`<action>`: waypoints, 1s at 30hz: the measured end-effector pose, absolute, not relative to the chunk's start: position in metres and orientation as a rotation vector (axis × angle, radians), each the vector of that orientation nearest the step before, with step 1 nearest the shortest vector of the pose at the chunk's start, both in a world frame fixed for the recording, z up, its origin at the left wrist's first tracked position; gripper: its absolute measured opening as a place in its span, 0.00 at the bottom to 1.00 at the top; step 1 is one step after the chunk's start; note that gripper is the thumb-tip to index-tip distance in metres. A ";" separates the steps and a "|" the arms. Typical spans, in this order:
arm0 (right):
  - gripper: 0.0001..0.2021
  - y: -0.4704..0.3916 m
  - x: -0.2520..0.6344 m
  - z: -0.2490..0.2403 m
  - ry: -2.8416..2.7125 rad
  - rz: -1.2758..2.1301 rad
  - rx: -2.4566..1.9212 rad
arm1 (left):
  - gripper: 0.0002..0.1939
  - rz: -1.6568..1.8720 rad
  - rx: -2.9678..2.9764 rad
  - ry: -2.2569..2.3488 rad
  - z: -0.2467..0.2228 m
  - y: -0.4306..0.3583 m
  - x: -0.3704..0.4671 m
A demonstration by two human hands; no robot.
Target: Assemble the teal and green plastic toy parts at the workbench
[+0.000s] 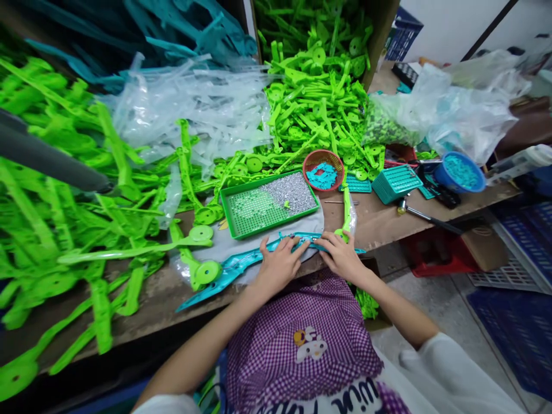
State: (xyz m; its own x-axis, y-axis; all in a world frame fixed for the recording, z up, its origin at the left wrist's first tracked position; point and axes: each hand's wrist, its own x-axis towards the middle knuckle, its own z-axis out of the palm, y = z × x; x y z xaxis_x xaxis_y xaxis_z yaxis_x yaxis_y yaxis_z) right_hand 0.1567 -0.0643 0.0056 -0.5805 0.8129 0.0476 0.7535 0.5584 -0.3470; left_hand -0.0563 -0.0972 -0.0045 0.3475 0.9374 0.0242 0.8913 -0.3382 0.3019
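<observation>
A long blue plastic part (236, 266) lies slantwise along the table's front edge, on a grey cloth. My left hand (281, 260) bends over its middle, fingers pressed onto it. Close by on the right, my right hand (341, 254) grips the same part near its right end, thumb and fingers closed on it. The fingertips of both hands nearly meet; anything small between them is hidden. Just beyond the hands sits a green tray (233, 215) holding small silvery pieces. Green plastic parts (206, 272) lie beside the blue part's left end.
Heaped green parts (47, 213) cover the left side, with clear plastic strips (194, 109) behind. A red basket (324, 154) of blue pieces, teal trays (394, 183), a hammer (425, 217) and a blue bowl (460, 172) stand to the right. A grey bar (52, 152) juts in from the left.
</observation>
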 end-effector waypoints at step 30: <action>0.11 0.078 0.046 0.085 -2.243 0.626 -0.769 | 0.30 0.487 2.439 1.924 -0.058 -0.120 -0.056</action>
State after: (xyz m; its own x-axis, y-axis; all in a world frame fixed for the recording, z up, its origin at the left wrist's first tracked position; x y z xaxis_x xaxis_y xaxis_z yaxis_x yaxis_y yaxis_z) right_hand 0.0456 0.0780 0.0845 -0.5978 0.6702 0.4398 0.3460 0.7106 -0.6127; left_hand -0.0557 -0.1200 -0.0576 0.2032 0.9488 0.2419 0.9495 -0.2512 0.1878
